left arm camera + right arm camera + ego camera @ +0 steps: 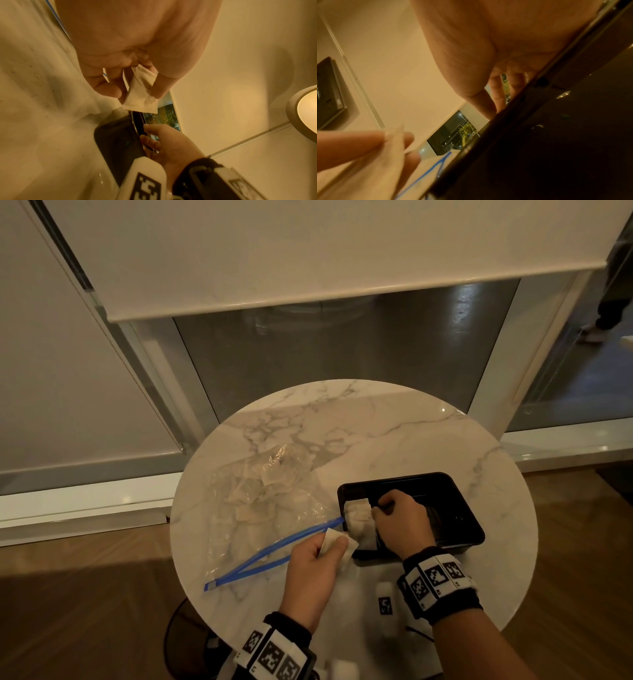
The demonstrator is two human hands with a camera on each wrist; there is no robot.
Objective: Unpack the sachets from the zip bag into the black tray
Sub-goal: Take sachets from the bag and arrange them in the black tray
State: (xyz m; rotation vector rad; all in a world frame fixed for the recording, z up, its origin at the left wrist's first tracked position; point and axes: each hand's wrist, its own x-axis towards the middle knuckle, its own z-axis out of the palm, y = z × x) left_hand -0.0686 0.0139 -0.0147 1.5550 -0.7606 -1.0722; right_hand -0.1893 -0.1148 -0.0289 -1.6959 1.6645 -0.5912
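Observation:
A crumpled clear zip bag [267,494] with a blue zip strip [274,553] lies open on the round marble table, with several pale sachets still inside. To its right stands the black tray [472,508], with sachets [358,517] piled at its left end. My left hand [329,553] pinches one white sachet [351,546] between thumb and fingers just off the tray's near left corner; the left wrist view shows this sachet [142,94] hanging above the tray [116,142]. My right hand [394,508] is inside the tray with fingers curled against the pile. The tray rim [505,121] hides its fingertips.
A white block with a black marker [385,601] lies on the table's near edge between my wrists. The table [376,433] stands close to a window with a lowered blind, over a wooden floor.

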